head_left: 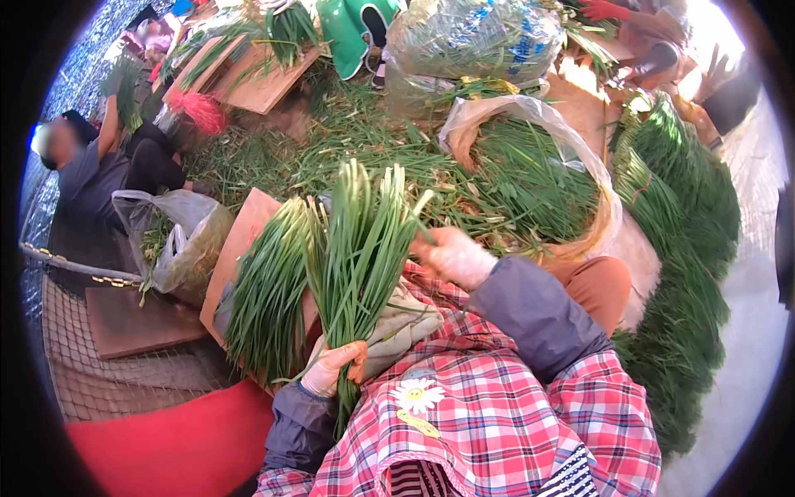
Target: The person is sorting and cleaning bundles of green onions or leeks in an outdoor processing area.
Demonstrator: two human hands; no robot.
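A bunch of long green stalks [360, 257] with pale ends points up and away from me. My left hand [335, 369] is wrapped round its lower, leafy part. Beside the bunch's pale ends on the right, my right hand [455, 257] has its fingers pressed together on a single stalk. Another pile of green stalks [269, 290] lies just left of the held bunch, on a board [248, 219]. A folded grey cloth [402, 335] rests on my lap behind the left hand.
An open plastic bag [609, 178] of greens stands ahead right. Bundled greens [687, 273] line the right side. A smaller bag [195, 240] sits left, near a seated person [91, 174]. Full clear bags [472, 41] and boards [265, 83] are farther off. Another person's gloved hand [603, 10] shows top right.
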